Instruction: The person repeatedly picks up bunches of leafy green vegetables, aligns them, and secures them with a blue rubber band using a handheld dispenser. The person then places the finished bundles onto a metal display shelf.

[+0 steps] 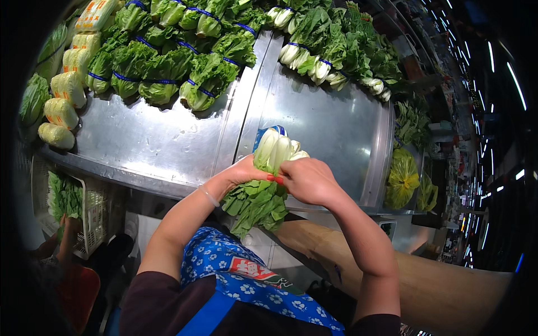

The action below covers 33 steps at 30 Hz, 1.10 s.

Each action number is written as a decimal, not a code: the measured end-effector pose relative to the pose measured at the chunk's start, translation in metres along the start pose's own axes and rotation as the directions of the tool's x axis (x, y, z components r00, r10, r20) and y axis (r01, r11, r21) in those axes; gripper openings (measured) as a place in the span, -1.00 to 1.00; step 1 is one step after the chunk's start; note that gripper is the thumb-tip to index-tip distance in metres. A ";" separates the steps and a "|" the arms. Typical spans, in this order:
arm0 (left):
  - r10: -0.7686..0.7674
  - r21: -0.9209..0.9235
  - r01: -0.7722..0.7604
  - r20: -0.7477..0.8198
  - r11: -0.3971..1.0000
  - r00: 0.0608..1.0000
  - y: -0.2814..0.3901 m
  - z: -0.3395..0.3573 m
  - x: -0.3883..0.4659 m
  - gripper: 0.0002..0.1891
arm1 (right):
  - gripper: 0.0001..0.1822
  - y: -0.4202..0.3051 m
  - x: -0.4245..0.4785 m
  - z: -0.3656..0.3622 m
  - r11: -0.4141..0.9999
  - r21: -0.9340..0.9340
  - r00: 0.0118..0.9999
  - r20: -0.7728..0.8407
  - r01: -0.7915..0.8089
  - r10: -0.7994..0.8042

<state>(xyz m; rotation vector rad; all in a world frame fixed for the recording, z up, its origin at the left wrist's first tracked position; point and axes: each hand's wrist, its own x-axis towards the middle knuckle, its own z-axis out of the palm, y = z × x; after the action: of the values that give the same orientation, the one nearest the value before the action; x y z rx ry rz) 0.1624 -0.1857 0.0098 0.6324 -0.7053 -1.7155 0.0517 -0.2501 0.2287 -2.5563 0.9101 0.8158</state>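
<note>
Both my hands are around a bunch of bok choy (273,153) above the front edge of the metal display counter. Its white stems point away from me, and its green leaves (258,206) hang towards my body. My left hand (247,170) grips the bunch from the left, thumb across it. From the right, my right hand (309,179) closes on it with curled fingers, the two red-nailed thumbs nearly meeting. Some of the right fingertips are hidden. Just behind the stems, a blue-and-white item (279,129) is partly covered; I cannot tell what it is.
Lettuce bunches with blue bands (164,82) and wrapped napa cabbages (69,88) line the counter (155,138). More bok choy (315,67) lies at the back right. Yellow plastic bags (402,178) hang at right. Below left, another person's hand (72,223) touches greens in a crate (94,218).
</note>
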 end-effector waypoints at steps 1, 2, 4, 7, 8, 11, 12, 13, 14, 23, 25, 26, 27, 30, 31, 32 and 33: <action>0.048 0.057 -0.046 -0.025 0.997 0.999 -0.001 0.007 0.003 -0.21 | -0.78 -0.004 0.017 0.004 0.994 -0.110 0.999 0.036 -0.006 0.010; 0.097 0.081 -0.090 -0.085 0.993 0.992 0.001 0.015 0.003 -0.20 | -0.78 -0.009 0.028 0.004 0.987 -0.158 0.997 0.068 -0.010 0.021; 0.118 0.271 -0.085 -0.109 0.959 0.987 0.007 0.022 0.003 -0.21 | -0.78 -0.019 0.044 0.005 0.968 -0.251 0.990 0.135 -0.013 0.048; 0.090 0.353 -0.032 -0.148 0.935 0.985 0.004 0.023 -0.002 -0.27 | -0.75 -0.035 0.053 -0.002 0.947 -0.321 0.973 0.221 0.002 0.073; 0.052 0.325 0.009 -0.180 0.946 0.982 0.001 0.025 -0.005 -0.29 | -0.75 -0.039 0.053 0.001 0.943 -0.334 0.975 0.213 0.016 0.059; 0.049 0.326 0.021 -0.204 0.945 0.978 -0.021 0.024 -0.016 -0.37 | -0.74 -0.049 0.054 0.016 0.924 -0.375 0.982 0.191 0.070 0.003; 0.040 0.292 0.020 -0.200 0.956 0.979 -0.020 0.026 -0.019 -0.39 | -0.74 -0.050 0.056 0.021 0.916 -0.391 0.983 0.182 0.089 -0.018; 0.031 0.257 0.020 -0.194 0.966 0.980 -0.019 0.028 -0.021 -0.41 | -0.74 -0.050 0.055 0.024 0.907 -0.407 0.984 0.172 0.106 -0.038; 0.118 0.357 -0.053 -0.163 0.932 0.979 -0.018 0.030 -0.023 -0.45 | -0.78 -0.048 0.051 0.026 0.907 -0.403 0.983 0.175 0.121 -0.054; -0.040 0.149 0.062 -0.143 0.987 0.989 -0.016 0.029 -0.034 -0.38 | -0.30 0.075 -0.025 0.168 -0.128 0.971 0.837 -0.103 0.202 0.538; -0.049 0.342 0.087 -0.119 0.936 0.992 -0.013 0.033 -0.034 -0.35 | -0.08 0.067 -0.035 0.198 -0.635 0.747 0.948 0.022 0.196 0.318; -0.041 0.488 0.091 -0.112 0.868 0.993 -0.016 0.033 -0.032 -0.33 | 0.10 0.056 -0.035 0.208 -0.689 0.701 0.972 -0.025 0.184 0.234; -0.032 0.625 0.095 -0.111 0.775 0.993 -0.017 0.034 -0.031 -0.30 | 0.10 0.048 -0.035 0.225 -0.789 0.584 0.977 -0.035 0.191 0.210; -0.199 0.931 0.210 -0.155 0.299 0.968 0.009 0.073 -0.034 -0.26 | 0.10 0.026 -0.048 0.263 -0.930 0.317 0.975 0.061 0.183 0.213; -0.274 0.960 0.218 -0.166 0.174 0.947 0.011 0.084 -0.035 -0.29 | 0.05 0.021 -0.055 0.280 -0.959 0.230 0.979 0.073 0.167 0.189; -0.305 0.981 0.167 -0.130 0.098 0.943 -0.005 0.083 -0.040 -0.29 | 0.01 0.016 -0.062 0.300 -0.968 0.201 0.986 0.046 0.150 0.162; -0.366 0.988 0.147 -0.118 0.050 0.923 -0.014 0.089 -0.042 -0.26 | -0.02 0.014 -0.069 0.321 -0.977 0.170 0.990 0.032 0.132 0.139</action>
<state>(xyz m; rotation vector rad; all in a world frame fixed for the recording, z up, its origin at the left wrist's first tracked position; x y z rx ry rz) 0.0988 -0.1295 0.0618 1.6779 -2.0998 -1.3413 -0.1329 -0.0815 0.0157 0.1360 0.7091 -0.7296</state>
